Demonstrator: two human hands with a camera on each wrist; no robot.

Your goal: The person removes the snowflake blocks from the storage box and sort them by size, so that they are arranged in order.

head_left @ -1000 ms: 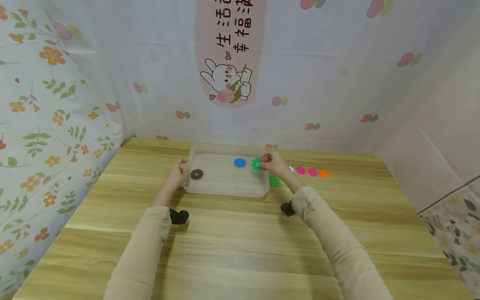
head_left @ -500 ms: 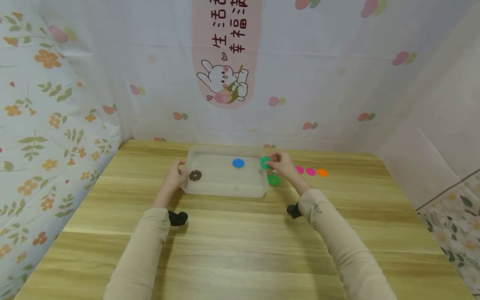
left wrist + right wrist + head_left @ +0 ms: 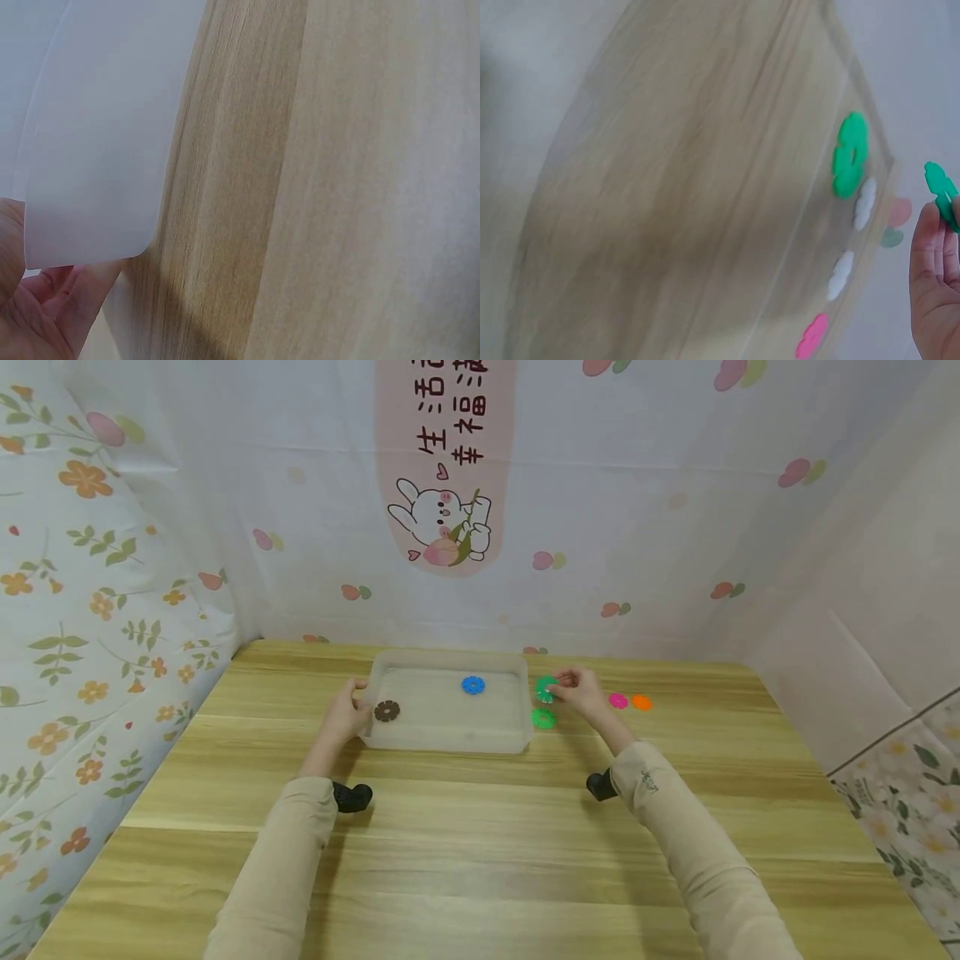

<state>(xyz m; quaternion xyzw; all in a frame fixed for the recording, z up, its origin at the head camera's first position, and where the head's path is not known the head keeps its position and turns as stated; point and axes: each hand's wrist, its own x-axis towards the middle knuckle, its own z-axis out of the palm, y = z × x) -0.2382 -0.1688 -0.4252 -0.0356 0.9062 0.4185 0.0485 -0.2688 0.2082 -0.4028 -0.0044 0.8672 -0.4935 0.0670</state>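
My right hand (image 3: 582, 695) pinches a green notched plastic disc (image 3: 546, 690) between thumb and fingers, just right of the tray. In the right wrist view this green disc (image 3: 939, 184) is held up off the table. My left hand (image 3: 347, 713) grips the left end of a translucent white tray (image 3: 450, 742), its wall between thumb and fingers; the tray's wall (image 3: 105, 150) fills the upper left of the left wrist view. Inside the tray lie a brown disc (image 3: 387, 711) at left and a blue disc (image 3: 473, 685) toward the right.
A second green disc (image 3: 543, 719) lies by the tray's right end. Farther right are a pink disc (image 3: 618, 701) and an orange disc (image 3: 641, 702). White discs (image 3: 865, 204) show in the right wrist view. A patterned cloth (image 3: 637, 510) hangs behind the wooden table (image 3: 465, 860).
My right hand has moved right with the green disc, from over the tray's right end to outside it. The left hand stays on the tray.
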